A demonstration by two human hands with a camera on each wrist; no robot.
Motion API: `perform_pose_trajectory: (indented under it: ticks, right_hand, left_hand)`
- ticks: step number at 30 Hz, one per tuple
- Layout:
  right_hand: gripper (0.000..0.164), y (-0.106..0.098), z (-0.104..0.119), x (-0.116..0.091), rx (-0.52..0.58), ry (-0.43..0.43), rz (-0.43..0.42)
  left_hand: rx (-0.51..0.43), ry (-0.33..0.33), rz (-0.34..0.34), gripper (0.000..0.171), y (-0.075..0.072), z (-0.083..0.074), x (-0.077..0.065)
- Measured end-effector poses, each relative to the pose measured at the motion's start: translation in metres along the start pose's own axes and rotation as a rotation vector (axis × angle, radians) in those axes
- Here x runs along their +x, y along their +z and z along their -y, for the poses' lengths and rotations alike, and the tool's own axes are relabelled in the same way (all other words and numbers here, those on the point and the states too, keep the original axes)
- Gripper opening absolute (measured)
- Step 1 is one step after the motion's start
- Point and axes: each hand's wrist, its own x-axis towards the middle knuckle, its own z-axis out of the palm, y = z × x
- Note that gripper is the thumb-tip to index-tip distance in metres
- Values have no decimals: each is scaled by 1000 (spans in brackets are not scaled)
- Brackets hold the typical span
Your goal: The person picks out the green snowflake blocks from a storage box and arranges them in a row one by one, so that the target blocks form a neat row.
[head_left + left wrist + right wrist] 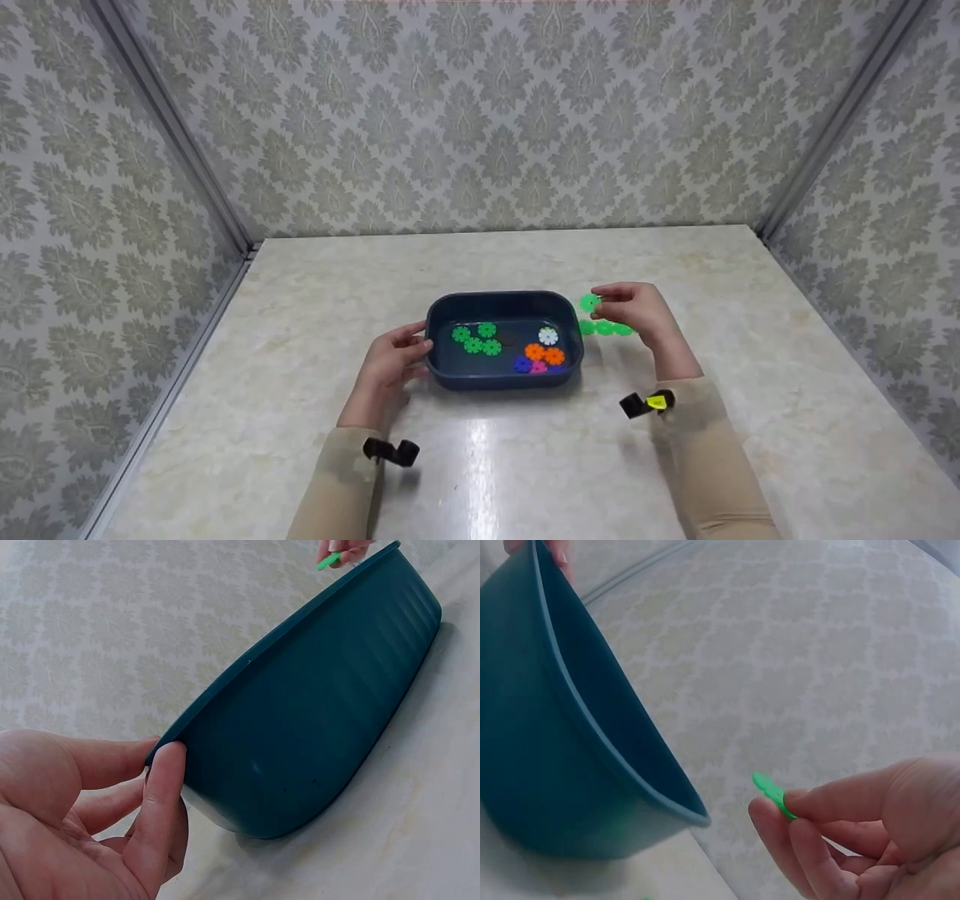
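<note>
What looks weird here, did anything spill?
Some green pieces lie on the table beside the tub, near the right hand, while others are inside. They're in a row, so they seem placed, not spilled. Nothing looks broken.

A pale table with leafy paper walls around it.
The back wall (480,150) fills the top of the frame, covered in rows of big gray-green leaf shapes. The left wall (67,262) and the right wall (885,210) have the same pattern. A gray strip (179,127) slants down from the upper left, and another gray strip (841,112) slants down from the upper right. The table (262,337) is creamy white with faint tan patches, and it spreads across the middle and bottom. A bright white shine (480,465) glows on it at the lower middle.
</note>
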Motion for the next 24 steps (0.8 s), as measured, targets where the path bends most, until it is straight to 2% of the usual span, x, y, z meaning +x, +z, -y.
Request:
perform_pose_trajectory:
  ticks: [10, 17, 24]
  right_hand:
    - [46, -30, -14, -2, 21, 62, -36]
    - [49, -48, -27, -2, 54, 117, -53]
    - [52, -66, -44, -3, 98, 157, -77]
  left_hand:
    - [-5, 2, -2, 49, -1, 1, 0]
    - [-16, 22, 23, 48, -2, 2, -1]
    - [-4, -1, 3, 48, 1, 2, -1]
